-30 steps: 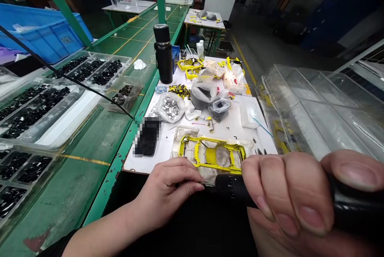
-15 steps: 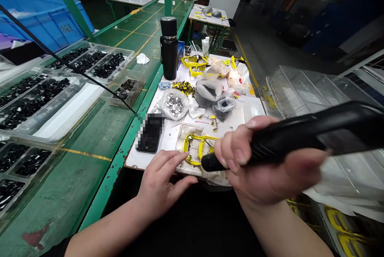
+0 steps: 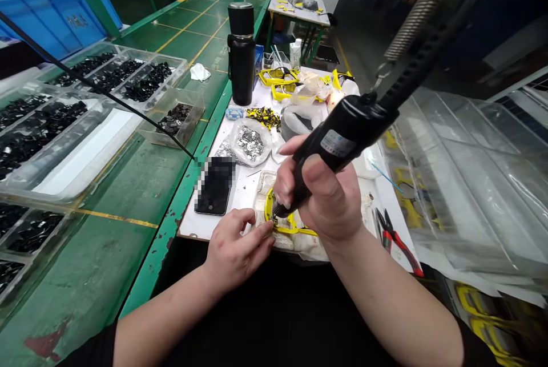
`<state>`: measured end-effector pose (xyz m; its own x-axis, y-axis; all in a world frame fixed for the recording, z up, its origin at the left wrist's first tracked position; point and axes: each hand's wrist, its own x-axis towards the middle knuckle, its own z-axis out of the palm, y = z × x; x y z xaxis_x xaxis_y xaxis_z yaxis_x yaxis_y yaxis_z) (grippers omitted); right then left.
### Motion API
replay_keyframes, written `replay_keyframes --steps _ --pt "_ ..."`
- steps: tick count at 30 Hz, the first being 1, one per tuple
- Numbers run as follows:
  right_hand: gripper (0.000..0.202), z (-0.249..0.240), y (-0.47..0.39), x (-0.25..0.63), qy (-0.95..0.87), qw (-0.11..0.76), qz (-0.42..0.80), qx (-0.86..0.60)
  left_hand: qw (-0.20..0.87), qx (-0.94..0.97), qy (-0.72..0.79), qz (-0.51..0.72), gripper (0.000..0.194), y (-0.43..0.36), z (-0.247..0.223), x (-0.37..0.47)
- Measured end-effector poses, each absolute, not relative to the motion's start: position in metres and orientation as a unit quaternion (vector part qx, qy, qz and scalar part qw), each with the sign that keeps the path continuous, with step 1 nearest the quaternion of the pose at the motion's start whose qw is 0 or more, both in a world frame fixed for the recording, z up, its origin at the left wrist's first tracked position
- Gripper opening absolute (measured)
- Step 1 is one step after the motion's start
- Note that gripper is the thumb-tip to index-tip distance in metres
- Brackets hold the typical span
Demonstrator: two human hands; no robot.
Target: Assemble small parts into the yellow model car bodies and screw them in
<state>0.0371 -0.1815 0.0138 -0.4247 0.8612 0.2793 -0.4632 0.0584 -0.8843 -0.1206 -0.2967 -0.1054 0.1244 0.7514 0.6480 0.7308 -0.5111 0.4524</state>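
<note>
My right hand (image 3: 329, 201) is wrapped round a black electric screwdriver (image 3: 346, 133), which hangs from a coil spring. It tilts down to the left, its tip at the left end of a yellow plastic frame (image 3: 269, 205). That frame lies in a pale, worn holder (image 3: 266, 180) at the table's front edge, partly hidden by my right hand and the screwdriver. My left hand (image 3: 235, 247) has its fingers bent, with the fingertips closed on the frame's near left edge, close beside the screwdriver tip. Any screw there is too small to make out.
Left of the holder lies a phone (image 3: 214, 187). Behind it stand a bag of small metal pieces (image 3: 250, 143) and a black flask (image 3: 242, 64). Red-handled pliers (image 3: 396, 241) lie at right. Parts trays (image 3: 107, 79) and a green bench (image 3: 128, 184) fill the left side.
The screwdriver has swung from nearly level to steeply tilted, its tip brought down to the frame. My left fingers have curled in at the frame's edge. The pliers have come into sight.
</note>
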Motion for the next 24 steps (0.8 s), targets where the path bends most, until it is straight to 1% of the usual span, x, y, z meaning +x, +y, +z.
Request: replay_keyframes --steps 5,10,16,24 --pt "0.034 0.0139 -0.1794 0.0340 -0.529 0.486 0.673 -0.175 0.010 0.751 0.492 0.441 0.031 -0.2959 -0.1049 -0.1196" --pt "0.041 0.0120 -0.1793 0.0328 -0.530 0.479 0.671 -0.198 0.007 0.753 0.490 0.440 0.032 -0.2960 -0.1054 -0.1195" --pt "0.038 0.0073 -0.1794 0.0332 -0.520 0.482 0.680 -0.188 0.012 0.755 0.489 0.437 0.035 -0.2964 -0.1069 -0.1191" --pt "0.045 0.0098 -0.1789 0.0308 -0.536 0.469 0.670 -0.210 0.007 0.758 0.492 0.428 0.034 -0.2968 -0.1073 -0.1200"
